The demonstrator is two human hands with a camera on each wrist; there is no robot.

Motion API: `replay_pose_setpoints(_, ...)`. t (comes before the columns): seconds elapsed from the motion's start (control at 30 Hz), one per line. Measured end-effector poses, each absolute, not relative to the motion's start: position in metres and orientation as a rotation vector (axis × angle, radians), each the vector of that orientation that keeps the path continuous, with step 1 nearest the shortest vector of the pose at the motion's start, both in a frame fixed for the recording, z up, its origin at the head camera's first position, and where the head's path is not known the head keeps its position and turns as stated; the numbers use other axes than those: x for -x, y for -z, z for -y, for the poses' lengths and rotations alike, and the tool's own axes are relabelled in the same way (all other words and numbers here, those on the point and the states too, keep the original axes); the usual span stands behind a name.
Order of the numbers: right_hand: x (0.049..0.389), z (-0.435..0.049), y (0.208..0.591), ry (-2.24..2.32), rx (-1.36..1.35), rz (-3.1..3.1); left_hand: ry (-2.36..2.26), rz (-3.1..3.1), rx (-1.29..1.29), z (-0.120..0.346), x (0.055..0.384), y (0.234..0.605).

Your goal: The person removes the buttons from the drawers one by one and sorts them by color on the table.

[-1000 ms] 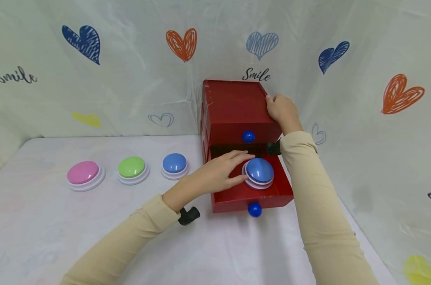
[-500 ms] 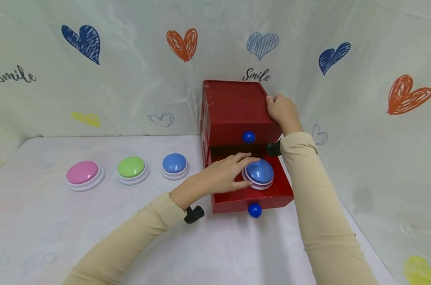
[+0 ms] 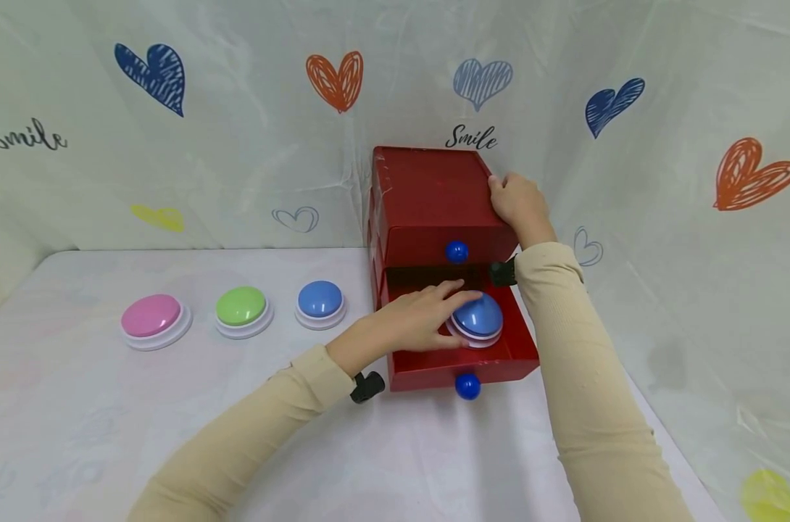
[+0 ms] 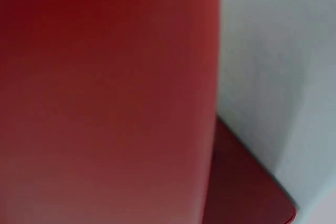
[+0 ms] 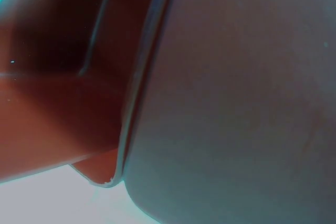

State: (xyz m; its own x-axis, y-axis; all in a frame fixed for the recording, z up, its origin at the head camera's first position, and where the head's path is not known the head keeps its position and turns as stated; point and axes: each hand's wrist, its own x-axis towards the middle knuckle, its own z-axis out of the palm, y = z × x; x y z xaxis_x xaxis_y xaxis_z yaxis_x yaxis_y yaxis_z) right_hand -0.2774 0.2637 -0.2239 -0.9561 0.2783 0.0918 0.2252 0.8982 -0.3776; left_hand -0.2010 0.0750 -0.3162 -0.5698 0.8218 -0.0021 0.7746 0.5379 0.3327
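A red two-drawer box (image 3: 434, 185) stands at the back of the table, its lower drawer (image 3: 421, 373) pulled out. Inside that drawer sits a push button (image 3: 478, 315) with a blue dome and white base. My left hand (image 3: 411, 319) reaches over the drawer's left wall with fingers spread. Its index finger overlaps the dome's far edge, and the thumb is at the near side of the base. At the box's upper right edge, my right hand (image 3: 520, 203) grips the box, thumb on the top. Both wrist views show red panels close up, without either hand.
Left of the box, a smaller blue button (image 3: 319, 299), a green button (image 3: 240, 306) and a pink button (image 3: 151, 316) stand in a row on the white table (image 3: 290, 449). A curtain (image 3: 238, 145) printed with hearts hangs behind.
My left hand has moved right, farther over the blue button in the drawer. The right hand stays on the box, and the drawer has not moved.
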Motion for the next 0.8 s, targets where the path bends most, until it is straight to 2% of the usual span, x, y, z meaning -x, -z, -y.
replay_pose_setpoints(0.8,0.278,-0.264,0.223,-0.586,0.429,2.935,-0.209,-2.585,-1.381,-0.089,0.204,0.319)
